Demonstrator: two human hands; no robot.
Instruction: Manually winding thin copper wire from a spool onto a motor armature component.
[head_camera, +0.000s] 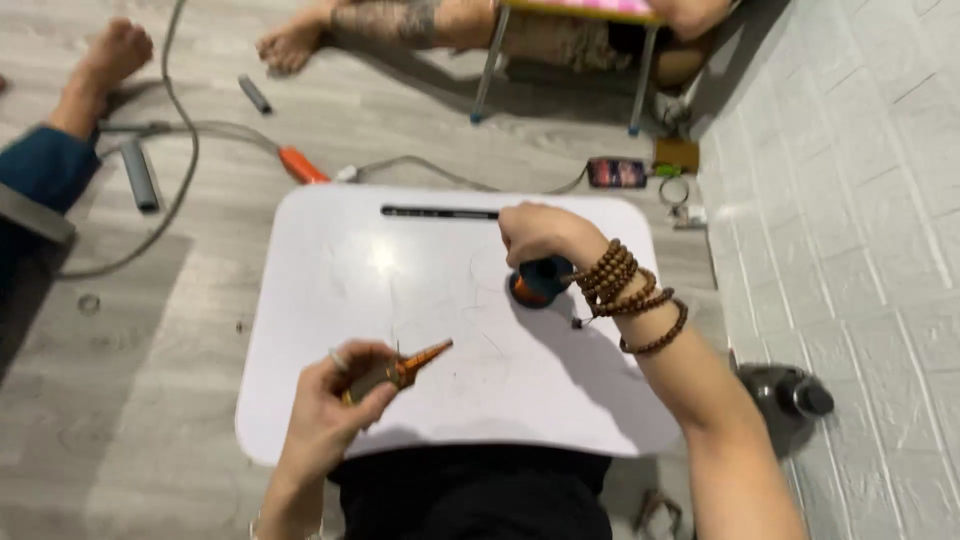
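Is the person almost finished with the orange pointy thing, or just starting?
Probably just starting. The left hand holds the orange tool above the white table, touching nothing. The right hand grips a dark round holder. No finished work shows; everything looks left.

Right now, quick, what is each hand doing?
Left hand: closed around an orange cone-tipped tool.
Right hand: closed over a dark round holder with an orange base on the white lap table.

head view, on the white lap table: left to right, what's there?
Left hand gripping an orange-tipped tool → right hand on a dark round holder → brown bead bracelets on that wrist. All over the white table; the black slot spans the far edge.
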